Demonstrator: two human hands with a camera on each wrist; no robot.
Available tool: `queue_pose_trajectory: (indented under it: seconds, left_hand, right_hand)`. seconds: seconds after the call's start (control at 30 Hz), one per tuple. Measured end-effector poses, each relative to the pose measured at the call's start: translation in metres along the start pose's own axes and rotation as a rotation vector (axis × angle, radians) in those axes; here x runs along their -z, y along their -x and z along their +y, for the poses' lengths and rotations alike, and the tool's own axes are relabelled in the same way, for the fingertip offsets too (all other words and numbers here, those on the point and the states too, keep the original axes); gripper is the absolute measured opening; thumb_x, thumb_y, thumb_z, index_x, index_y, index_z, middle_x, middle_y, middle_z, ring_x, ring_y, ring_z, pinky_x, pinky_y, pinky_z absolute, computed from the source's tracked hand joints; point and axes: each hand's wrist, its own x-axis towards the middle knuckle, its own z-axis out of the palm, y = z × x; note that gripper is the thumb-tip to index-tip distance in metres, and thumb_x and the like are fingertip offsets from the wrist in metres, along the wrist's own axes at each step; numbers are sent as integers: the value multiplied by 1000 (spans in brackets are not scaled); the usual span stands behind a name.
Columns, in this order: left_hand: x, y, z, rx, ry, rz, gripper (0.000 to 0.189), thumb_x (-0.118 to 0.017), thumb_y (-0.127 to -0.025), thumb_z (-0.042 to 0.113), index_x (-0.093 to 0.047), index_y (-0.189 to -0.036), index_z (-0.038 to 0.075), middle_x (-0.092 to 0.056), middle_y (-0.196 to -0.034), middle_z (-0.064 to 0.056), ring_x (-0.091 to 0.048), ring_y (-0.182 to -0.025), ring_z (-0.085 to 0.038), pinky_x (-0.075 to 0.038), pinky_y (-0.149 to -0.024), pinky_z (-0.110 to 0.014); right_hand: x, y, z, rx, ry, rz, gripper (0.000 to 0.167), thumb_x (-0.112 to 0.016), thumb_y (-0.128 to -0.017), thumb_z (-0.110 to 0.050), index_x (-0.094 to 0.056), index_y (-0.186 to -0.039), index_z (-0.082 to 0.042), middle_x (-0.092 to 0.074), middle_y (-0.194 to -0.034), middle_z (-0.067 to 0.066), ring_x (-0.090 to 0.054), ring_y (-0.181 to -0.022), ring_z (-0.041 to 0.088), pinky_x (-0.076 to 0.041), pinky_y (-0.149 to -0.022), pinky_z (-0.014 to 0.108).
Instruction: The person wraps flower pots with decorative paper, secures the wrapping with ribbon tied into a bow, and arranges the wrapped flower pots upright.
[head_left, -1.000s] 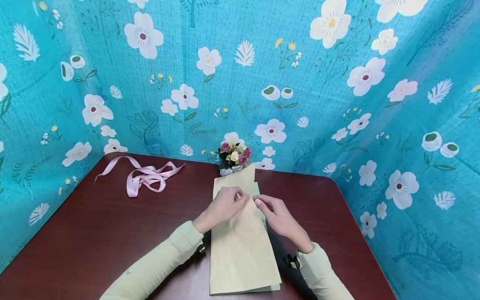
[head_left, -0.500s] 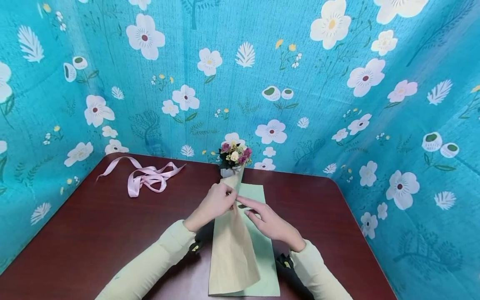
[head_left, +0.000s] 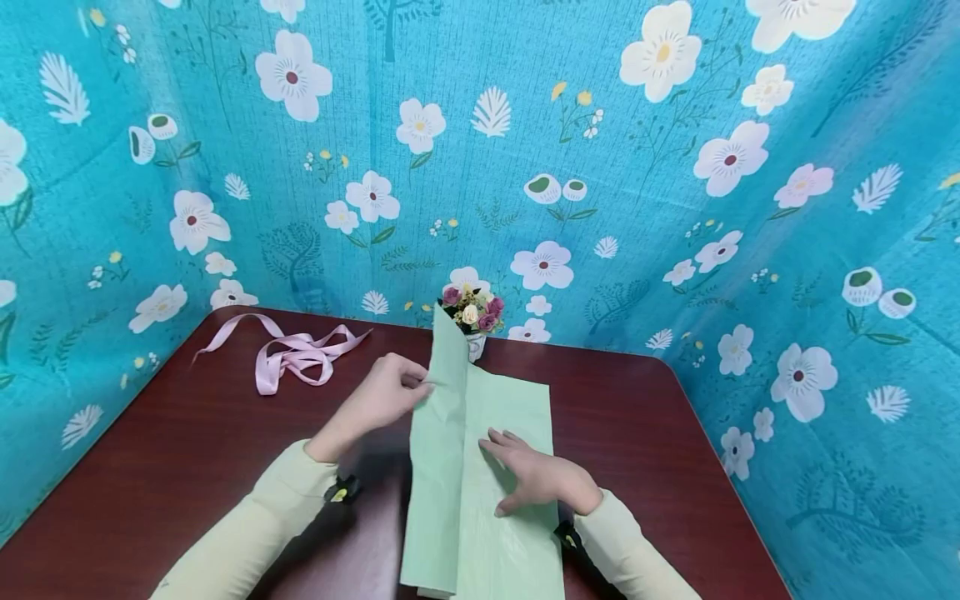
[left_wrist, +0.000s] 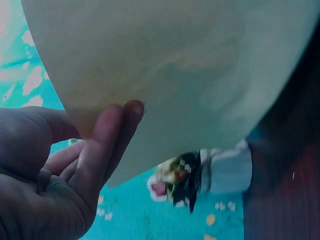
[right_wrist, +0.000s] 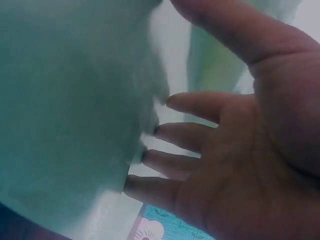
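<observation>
A sheet of wrapping paper point(head_left: 517, 542), pale green on the faces that show in the head view, lies lengthwise in front of the body. Its left part stands up as a tall flap point(head_left: 438, 475), with cream on the other side. My left hand point(head_left: 378, 392) pinches the flap's edge near the far end, thumb on one face and fingers on the other in the left wrist view. Over the flat green part is my right hand point(head_left: 536, 477), fingers spread and fairly straight, fingertips right at the paper in the right wrist view.
A small pot of artificial flowers point(head_left: 476, 315) stands at the table's back edge, partly behind the flap. Loose pink ribbon point(head_left: 300, 358) lies at the back left of the dark red table point(head_left: 195, 467). A blue floral curtain point(head_left: 465, 225) encloses the back and sides.
The cream-faced upper layer has been turned over to the left, baring the green inside. My left hand moved left with its edge; my right hand left the edge and came down toward me.
</observation>
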Motion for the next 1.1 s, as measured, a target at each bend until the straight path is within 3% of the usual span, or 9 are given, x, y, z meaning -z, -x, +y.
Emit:
queue_pose_trajectory:
  seconds: [0.17,0.4,0.6,0.73,0.93,1.1]
  left_hand:
    - [21,9,-14,49,9,42,11,-72,-90,3,-76,-97,-5,-76,-91,-14,-73,-85,-22,-59,-77,-38]
    - [36,18,-38,112,-11,85,25,-75,-88,2,-72,-107,-13,-74,-99,-25,-72,-89,-32,-60,-82,-49]
    - [42,30,-59,171,-29,73,25,-76,-87,1,-71,-105,-14,-74,-95,-24,-70,-82,-27,-61,-79,-46]
    - [44,36,-71,216,-46,66,29,-76,-86,2,-70,-108,-16,-73,-97,-26,-71,-83,-30,-61,-79,-46]
    - [45,36,-90,237,-132,67,35,-78,-84,4,-67,-109,-18,-71,-99,-30,-70,-91,-38,-58,-83,-52]
    - [40,36,-102,265,-223,66,40,-81,-80,3,-65,-110,-18,-71,-89,-23,-68,-81,-30,-58,-78,-48]
  right_hand:
    - [-2,0,1,-43,-21,-40,114,-94,-73,-27,-25,-160,-3,-16,-169,17,-11,-156,38,-28,-120,53]
    - [1,1,7,-73,-28,-49,117,-94,-71,-26,-23,-161,-5,-13,-170,11,-10,-157,33,-29,-120,50]
    - [1,3,12,-37,-11,-45,116,-95,-70,-25,-26,-161,-5,-16,-170,12,-12,-157,34,-30,-120,49]
    - [1,4,15,-15,1,-28,114,-95,-70,-26,-28,-160,-5,-18,-170,11,-13,-156,34,-28,-121,50]
    - [5,4,18,-1,-16,-15,114,-95,-70,-23,-28,-160,-3,-18,-169,13,-13,-156,36,-28,-120,52]
    - [6,4,20,2,-17,-36,115,-96,-70,-24,-27,-159,-2,-17,-169,15,-13,-156,37,-27,-120,53]
